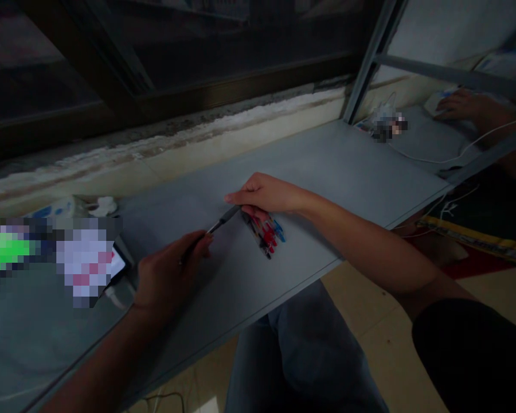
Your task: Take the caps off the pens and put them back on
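Both of my hands hold one dark pen (219,222) between them, slanting above the grey desk (313,163). My left hand (172,267) is closed round its lower left end. The thumb and fingers of my right hand (262,194) pinch the upper right end. Under and just below my right hand lies a group of several pens (264,235) with black, red and blue parts, side by side on the desk. Their far ends are hidden by my right hand.
At the left sit a lit screen (119,261) with a white cable and a white power strip (54,207). A metal post (361,86) rises at the back right. Beyond it, another person's hand (460,104) rests on a white object. A window ledge (241,129) runs behind the desk.
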A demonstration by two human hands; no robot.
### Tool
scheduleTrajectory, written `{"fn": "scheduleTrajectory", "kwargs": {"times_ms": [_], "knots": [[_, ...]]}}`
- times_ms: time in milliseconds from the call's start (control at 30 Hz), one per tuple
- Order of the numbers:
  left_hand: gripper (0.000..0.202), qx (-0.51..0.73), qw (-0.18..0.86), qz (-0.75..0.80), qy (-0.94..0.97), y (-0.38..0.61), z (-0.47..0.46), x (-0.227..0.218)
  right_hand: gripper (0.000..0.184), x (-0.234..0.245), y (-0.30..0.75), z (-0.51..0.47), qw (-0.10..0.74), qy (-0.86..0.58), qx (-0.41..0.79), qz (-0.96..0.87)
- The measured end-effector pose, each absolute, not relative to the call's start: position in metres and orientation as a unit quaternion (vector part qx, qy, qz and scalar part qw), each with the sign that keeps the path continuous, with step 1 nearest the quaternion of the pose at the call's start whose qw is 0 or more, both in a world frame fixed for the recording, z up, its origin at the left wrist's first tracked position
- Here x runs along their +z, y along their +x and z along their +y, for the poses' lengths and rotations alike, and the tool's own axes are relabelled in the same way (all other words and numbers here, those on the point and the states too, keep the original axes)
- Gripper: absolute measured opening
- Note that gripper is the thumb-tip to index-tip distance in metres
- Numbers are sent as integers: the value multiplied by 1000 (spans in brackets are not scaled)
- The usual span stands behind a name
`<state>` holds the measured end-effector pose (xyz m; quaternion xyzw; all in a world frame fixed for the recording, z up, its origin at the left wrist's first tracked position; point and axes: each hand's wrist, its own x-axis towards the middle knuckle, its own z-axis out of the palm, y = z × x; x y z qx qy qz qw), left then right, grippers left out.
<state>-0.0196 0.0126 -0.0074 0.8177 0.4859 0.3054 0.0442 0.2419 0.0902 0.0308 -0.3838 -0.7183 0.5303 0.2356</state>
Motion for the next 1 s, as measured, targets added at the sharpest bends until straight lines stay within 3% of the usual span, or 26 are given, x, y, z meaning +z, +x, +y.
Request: {"fn": "scheduleTrajectory", "kwargs": {"times_ms": [133,233,367,500,700,1000], "knots": [[17,312,-96,409,852,-25,10,-8,55,38,242,84,234,-385,567,-689],[25,308,-136,377,863,-21,4,-3,53,45,242,81,232,-409,572,-672],[41,307,-38,337,889,-11,-2,4,48,45,239,83,261,-436,570,-646],[30,217,80,224,947,-5,-4,6,46,39,237,87,272,-448,530,-667],[19,195,117,223,948,-5,-6,2,49,34,235,84,256,-437,446,-738],[25,175,177,204,947,-1,-4,3,47,31,233,82,228,-424,420,-769]]}}
